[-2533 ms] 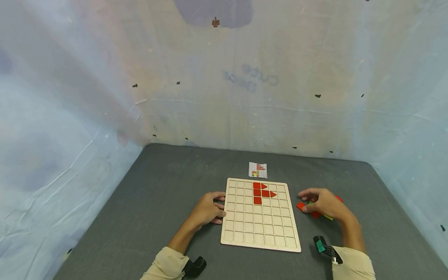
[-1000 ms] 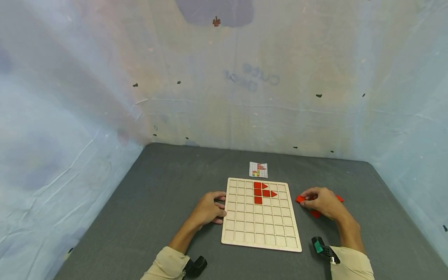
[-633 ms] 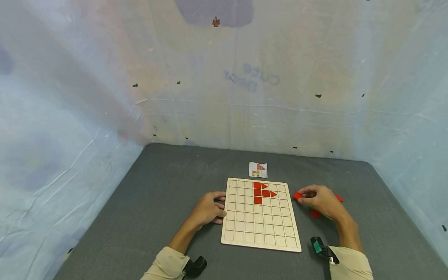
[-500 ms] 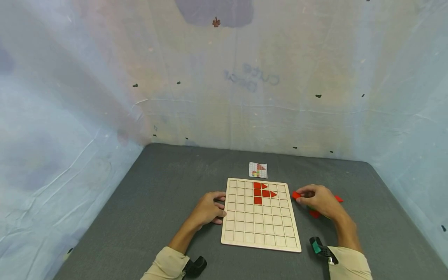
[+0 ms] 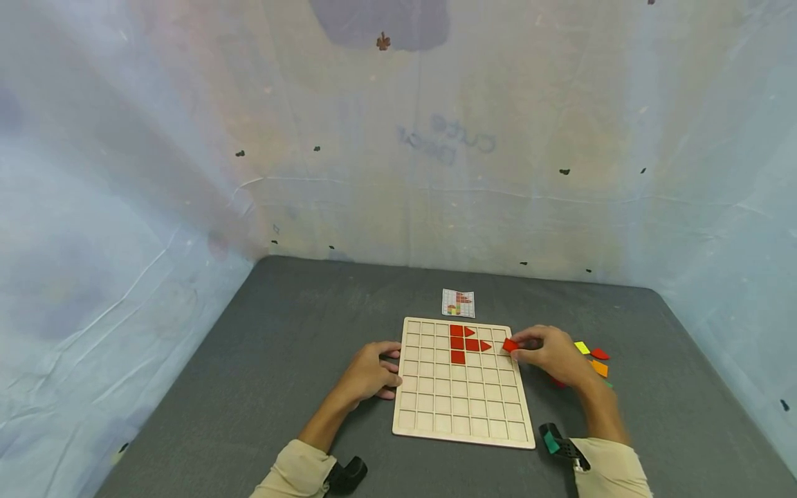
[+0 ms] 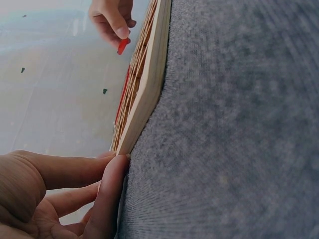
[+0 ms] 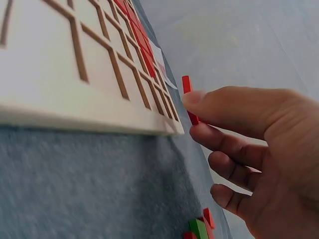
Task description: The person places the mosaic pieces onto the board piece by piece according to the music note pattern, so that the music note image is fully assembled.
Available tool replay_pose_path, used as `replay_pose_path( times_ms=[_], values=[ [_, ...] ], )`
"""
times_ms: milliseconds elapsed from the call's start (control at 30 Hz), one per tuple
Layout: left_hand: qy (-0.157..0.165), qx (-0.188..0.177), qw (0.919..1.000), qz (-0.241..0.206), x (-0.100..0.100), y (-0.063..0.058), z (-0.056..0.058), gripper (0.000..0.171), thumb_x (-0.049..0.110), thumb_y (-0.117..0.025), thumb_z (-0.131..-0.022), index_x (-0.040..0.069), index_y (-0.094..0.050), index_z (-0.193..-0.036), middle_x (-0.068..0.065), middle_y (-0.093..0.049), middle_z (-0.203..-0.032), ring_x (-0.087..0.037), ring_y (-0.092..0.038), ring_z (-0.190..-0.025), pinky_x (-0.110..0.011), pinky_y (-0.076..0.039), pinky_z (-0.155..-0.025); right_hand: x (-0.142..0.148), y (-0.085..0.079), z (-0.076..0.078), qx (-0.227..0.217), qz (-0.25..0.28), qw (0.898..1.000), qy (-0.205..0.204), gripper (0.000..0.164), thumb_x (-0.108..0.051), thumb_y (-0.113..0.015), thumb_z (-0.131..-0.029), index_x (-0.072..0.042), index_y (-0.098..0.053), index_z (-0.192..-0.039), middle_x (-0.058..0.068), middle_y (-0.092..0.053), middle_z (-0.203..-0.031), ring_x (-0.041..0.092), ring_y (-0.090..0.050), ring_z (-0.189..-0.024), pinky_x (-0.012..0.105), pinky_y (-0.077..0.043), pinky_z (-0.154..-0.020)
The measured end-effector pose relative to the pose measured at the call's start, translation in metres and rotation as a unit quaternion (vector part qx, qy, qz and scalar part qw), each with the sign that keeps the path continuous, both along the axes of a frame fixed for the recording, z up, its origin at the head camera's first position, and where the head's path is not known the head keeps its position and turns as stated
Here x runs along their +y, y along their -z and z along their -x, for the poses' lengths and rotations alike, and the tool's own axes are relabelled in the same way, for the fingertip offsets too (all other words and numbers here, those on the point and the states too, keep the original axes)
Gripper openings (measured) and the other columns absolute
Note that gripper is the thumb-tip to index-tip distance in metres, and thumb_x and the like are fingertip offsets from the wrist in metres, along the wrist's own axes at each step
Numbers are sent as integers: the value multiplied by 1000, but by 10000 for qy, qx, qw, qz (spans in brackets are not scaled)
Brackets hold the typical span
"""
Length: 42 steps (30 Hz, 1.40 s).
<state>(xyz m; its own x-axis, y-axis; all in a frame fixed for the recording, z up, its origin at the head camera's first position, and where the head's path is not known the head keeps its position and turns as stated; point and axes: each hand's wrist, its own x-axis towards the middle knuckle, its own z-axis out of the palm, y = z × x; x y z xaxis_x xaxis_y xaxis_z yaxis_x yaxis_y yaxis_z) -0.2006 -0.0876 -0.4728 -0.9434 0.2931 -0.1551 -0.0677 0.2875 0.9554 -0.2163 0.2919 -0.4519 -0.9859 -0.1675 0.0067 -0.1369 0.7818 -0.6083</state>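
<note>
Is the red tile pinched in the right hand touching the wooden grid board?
Apart. The left wrist view shows pale background between the red tile, held by the right hand, and the wooden grid board.

On the desk [image 5: 311, 311], a card [image 5: 458, 303] lies behind the grid board [image 5: 462, 422]; loose pieces [image 5: 599, 368], apparently overlapping, sit right of it.
</note>
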Motion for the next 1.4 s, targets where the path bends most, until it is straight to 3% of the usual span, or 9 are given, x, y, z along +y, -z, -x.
replay_pose_path(
  times_ms=[467,700,1067,1400],
  values=[
    [-4,18,10000,-5,0,0,0,67,-13,-77,-84,-4,-57,-147,-20,-60,-134,-23,-70,-98,-36,-67,-62,-23,2,5,50,28,9996,-291,26,-20,-80,-92,-8,-80,-115,1,-63,-95,20,-52,-88,35,-42,-73],
    [-23,20,10000,6,0,1,1,67,-13,-77,-83,-3,-58,-146,-20,-61,-134,-23,-70,-99,-36,-67,-62,-34,0,3,78,232,9983,-523,26,-17,-80,-92,-5,-79,-115,4,-66,-98,21,-52,-90,34,-44,-74],
    [-28,27,10000,-3,0,1,1,67,-13,-77,-83,-4,-58,-147,-20,-60,-134,-23,-70,-98,-36,-67,-62,-47,1,4,81,121,9983,-558,26,-20,-84,-89,-9,-81,-113,6,-71,-109,22,-55,-93,35,-48,-75],
    [-12,34,10000,-8,0,0,0,67,-12,-77,-83,-5,-57,-147,-20,-61,-133,-23,-70,-97,-36,-66,-62,-54,3,5,71,141,9963,-840,26,-17,-86,-88,-6,-81,-110,3,-69,-99,19,-56,-89,32,-48,-72]
  ],
)
